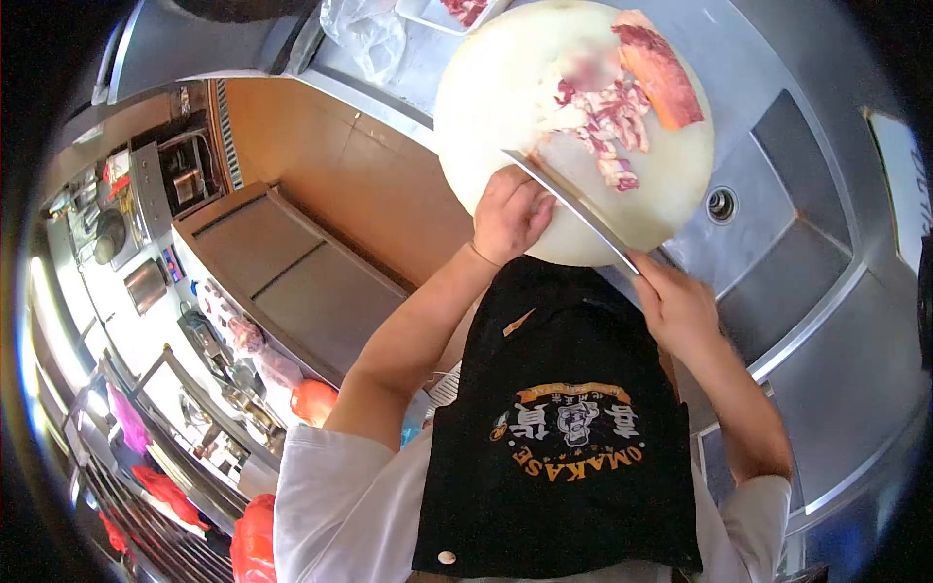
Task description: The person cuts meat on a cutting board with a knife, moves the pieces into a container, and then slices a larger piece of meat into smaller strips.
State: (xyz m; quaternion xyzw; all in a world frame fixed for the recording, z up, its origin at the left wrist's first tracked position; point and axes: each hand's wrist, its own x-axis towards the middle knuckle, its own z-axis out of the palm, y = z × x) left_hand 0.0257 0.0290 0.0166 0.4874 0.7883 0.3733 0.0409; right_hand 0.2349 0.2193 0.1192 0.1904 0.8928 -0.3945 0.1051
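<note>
On a round white cutting board (486, 87), several small pieces of cut meat (607, 117) lie in a loose pile. A larger slab of red meat with pale fat (659, 73) rests at the board's upper right. My right hand (675, 301) is closed around the handle of a knife (578, 206), whose blade slants across the board's near part. My left hand (510, 214) is at the board's near left edge, fingers curled beside the blade; whatever they may hold is hidden.
A clear plastic bag (367, 34) and a white tray with meat (442, 12) are beyond the board at the upper left. A drain (721, 204) sits in the metal surface to the right. Shelves with utensils stand far left.
</note>
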